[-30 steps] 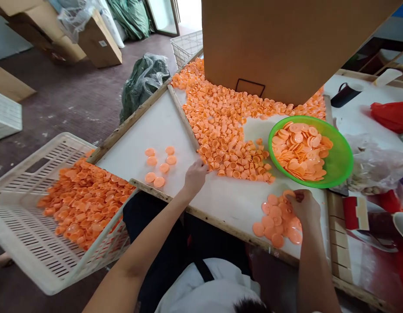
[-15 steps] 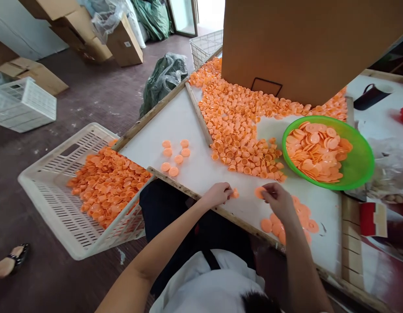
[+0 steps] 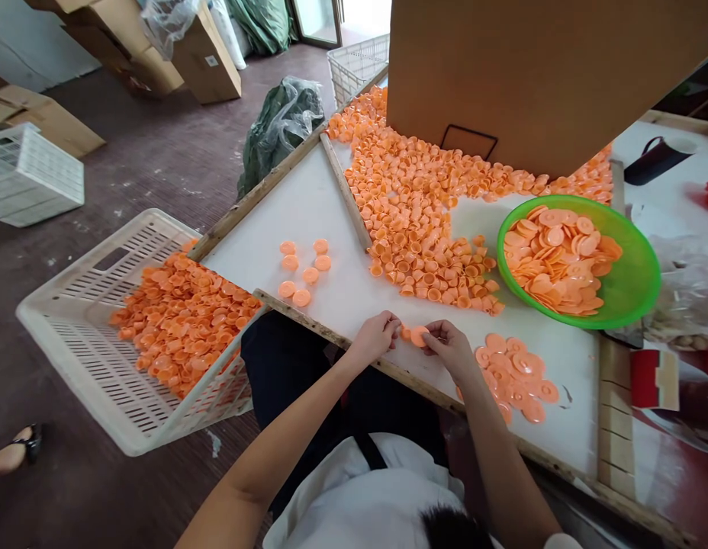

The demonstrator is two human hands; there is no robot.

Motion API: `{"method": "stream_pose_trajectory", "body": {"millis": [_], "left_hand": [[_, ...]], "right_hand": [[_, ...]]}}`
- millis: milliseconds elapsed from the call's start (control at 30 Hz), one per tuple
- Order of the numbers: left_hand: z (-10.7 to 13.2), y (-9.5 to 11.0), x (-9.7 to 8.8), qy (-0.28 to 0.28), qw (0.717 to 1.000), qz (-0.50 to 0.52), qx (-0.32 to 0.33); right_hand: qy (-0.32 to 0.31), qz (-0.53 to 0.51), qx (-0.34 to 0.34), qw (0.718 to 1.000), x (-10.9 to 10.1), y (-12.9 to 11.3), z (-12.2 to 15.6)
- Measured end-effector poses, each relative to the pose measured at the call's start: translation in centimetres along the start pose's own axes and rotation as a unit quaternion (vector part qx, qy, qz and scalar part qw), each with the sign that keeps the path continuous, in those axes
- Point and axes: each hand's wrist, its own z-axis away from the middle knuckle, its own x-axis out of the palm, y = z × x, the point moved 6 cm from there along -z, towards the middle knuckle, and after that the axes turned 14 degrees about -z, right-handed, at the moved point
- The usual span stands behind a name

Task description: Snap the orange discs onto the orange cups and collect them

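Note:
My left hand (image 3: 375, 336) pinches a small orange cap (image 3: 405, 332) at the near edge of the white table (image 3: 308, 206). My right hand (image 3: 450, 347) pinches a flat orange disc (image 3: 419, 336) and presses it against that cap; the two hands meet. A pile of loose flat discs (image 3: 517, 375) lies just right of my right hand. A big heap of orange caps (image 3: 423, 229) spreads across the table behind. A green bowl (image 3: 637, 286) full of discs stands at the right. Several finished caps (image 3: 301, 268) lie at the left.
A white slatted crate (image 3: 85, 358) full of orange caps stands left of the table. A large cardboard box (image 3: 531, 76) rises behind the heap. Wooden rails (image 3: 345, 194) edge the table. Boxes, a green bag (image 3: 279, 126) and another person's foot (image 3: 14, 454) are on the floor.
My left hand came back from the cap heap to the table's near edge with a cap. My right hand moved left from the disc pile with a disc, and both hands now meet.

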Motion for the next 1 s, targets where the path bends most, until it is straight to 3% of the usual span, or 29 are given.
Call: {"method": "stream_pose_trajectory", "body": {"millis": [133, 267, 500, 667, 833, 1000], "left_hand": [[-0.1, 0.0, 0.0, -0.019, 1.000, 0.015, -0.001], [-0.2, -0.2, 0.0, -0.033, 0.998, 0.049, -0.011], [-1.2, -1.3, 0.5, -0.064, 0.992, 0.087, -0.069], [-2.4, -1.0, 0.3, -0.078, 0.990, 0.058, -0.103], [-1.6, 0.0, -0.3, -0.105, 0.986, 0.071, -0.107], [0.2, -0.3, -0.1, -0.117, 0.988, 0.056, -0.084]], "right_hand": [[-0.011, 0.079, -0.018, 0.997, 2.3, -0.3, -0.8], [-0.014, 0.175, -0.013, 0.984, 2.8, -0.2, -1.2], [-0.046, 0.180, 0.076, 0.980, 2.2, 0.0, -2.2], [-0.057, 0.214, 0.122, 0.968, 2.2, -0.2, -3.6], [-0.090, 0.196, 0.108, 0.970, 2.3, -0.3, -3.3], [-0.133, 0.190, 0.070, 0.970, 2.1, 0.4, -1.6]]}}
